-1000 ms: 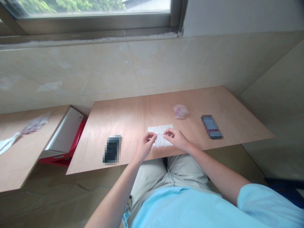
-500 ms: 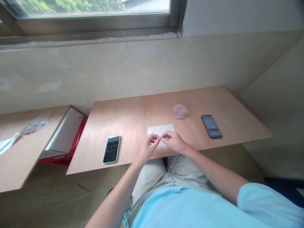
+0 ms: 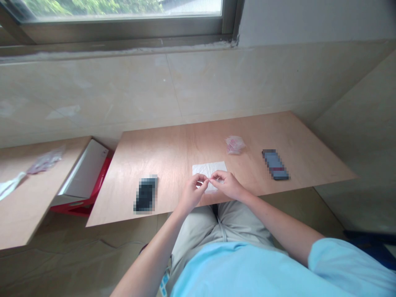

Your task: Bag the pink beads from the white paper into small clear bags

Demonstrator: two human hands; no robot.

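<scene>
My left hand (image 3: 192,192) and my right hand (image 3: 225,184) meet above the near edge of a white paper tissue (image 3: 208,170) on a light plywood desktop (image 3: 173,165). Their fingertips pinch together, and whether they hold a fold of tissue is hidden. A smartphone (image 3: 145,195) lies to the left of my hands, and a second phone-like dark device (image 3: 275,165) lies to the right. Beyond the tissue sits a small crumpled clear plastic wrapper (image 3: 235,144) with red marks.
A second wooden board (image 3: 31,198) at left holds a plastic wrapper (image 3: 46,161). Between the boards stand a white box (image 3: 83,169) and a red crate (image 3: 99,181). A tiled wall (image 3: 185,82) rises behind the desk, below a window (image 3: 123,8).
My hands have drawn closer, and their fingertips now meet over the tissue. The tissue's raised middle has flattened. The phones and wrapper have not moved.
</scene>
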